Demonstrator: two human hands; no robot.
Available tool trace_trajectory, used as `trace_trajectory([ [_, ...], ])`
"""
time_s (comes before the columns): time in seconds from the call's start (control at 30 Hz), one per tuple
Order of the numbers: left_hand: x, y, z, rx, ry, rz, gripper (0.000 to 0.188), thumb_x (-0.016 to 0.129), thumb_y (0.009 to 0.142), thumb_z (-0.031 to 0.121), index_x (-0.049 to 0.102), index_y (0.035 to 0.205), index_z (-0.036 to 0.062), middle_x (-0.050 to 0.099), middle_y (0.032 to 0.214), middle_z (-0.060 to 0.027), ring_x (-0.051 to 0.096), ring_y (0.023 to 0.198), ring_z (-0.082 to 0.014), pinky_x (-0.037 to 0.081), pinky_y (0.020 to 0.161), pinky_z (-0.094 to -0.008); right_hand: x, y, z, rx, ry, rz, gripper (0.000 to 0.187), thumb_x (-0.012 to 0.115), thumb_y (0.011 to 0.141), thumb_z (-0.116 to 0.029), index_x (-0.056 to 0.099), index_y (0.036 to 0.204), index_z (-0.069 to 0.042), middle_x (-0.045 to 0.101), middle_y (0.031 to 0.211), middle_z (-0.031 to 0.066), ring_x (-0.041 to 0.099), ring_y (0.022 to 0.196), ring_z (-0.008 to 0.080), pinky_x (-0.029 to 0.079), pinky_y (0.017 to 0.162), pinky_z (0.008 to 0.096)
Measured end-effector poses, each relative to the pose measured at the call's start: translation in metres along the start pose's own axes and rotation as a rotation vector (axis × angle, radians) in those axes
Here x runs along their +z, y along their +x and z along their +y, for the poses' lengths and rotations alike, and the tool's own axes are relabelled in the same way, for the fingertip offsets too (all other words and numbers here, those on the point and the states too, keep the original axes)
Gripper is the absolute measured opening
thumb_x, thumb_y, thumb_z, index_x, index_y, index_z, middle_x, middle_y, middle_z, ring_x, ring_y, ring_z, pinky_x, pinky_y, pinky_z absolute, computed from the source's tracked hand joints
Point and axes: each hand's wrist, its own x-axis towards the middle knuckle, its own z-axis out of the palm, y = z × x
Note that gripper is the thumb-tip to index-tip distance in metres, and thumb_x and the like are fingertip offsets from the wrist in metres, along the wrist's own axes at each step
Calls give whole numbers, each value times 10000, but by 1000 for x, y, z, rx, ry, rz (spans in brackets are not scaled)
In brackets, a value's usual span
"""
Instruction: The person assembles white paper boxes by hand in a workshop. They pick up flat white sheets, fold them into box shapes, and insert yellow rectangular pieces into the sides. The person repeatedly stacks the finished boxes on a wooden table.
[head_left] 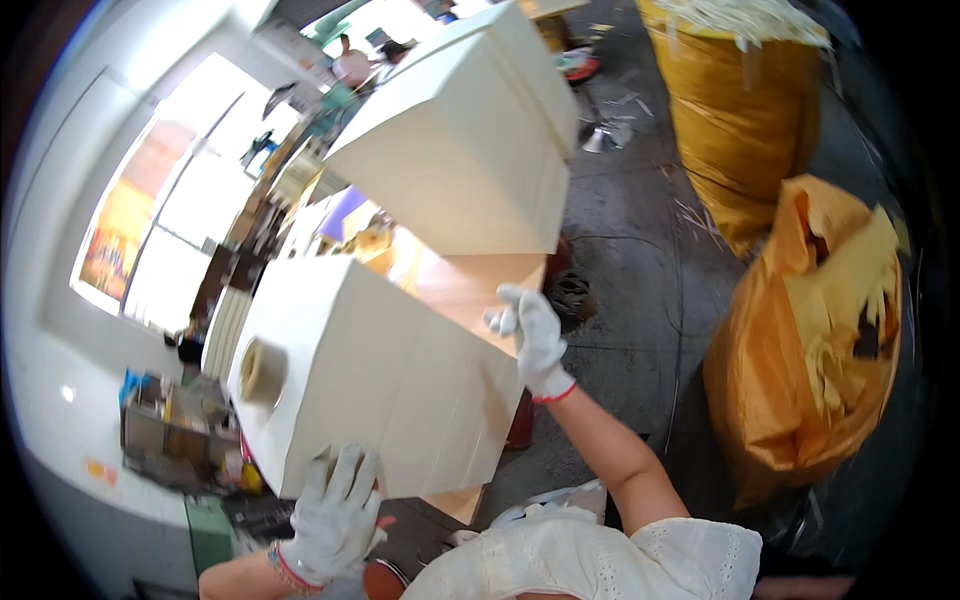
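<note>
Both my hands wear white gloves. My left hand (335, 510) lies with its fingers stretched out against the lower edge of a large white block-shaped stack (400, 390). Just beyond the stack's right corner is my right hand (532, 335), its fingers apart and somewhat bent, with nothing seen in them. Whether it touches the stack I cannot tell. A cream roll of tape (263, 372) rests on the stack's left part. Under the stack is a light wooden tabletop (505, 272).
A second big white stack (480, 150) stands farther along the table. On the floor at right are a yellow sack (740, 110) with pale strips and an orange sack (765, 400) of yellowish scraps. Shelving with boxes (170, 430) is at left. People (355, 65) sit far back.
</note>
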Motion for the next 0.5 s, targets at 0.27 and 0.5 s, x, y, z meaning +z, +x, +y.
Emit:
trace_trajectory([
  [0.27,42,-25,28,-184,-142,145,674,761,608,359,610,1154,-6,486,1375,-118,413,1299,-311,291,1073,-473,216,82,-113,-417,-728,-985,487,611,909,-389,575,1242,-36,640,1148,136,633,1042,272,504,904,374],
  [0.5,57,-35,28,-170,-190,291,444,672,645,335,667,989,54,492,1364,-148,415,1288,-342,314,1050,-485,343,64,-88,-312,-1603,-1815,792,664,697,-606,531,1318,-133,628,1166,158,612,1093,310,500,879,396],
])
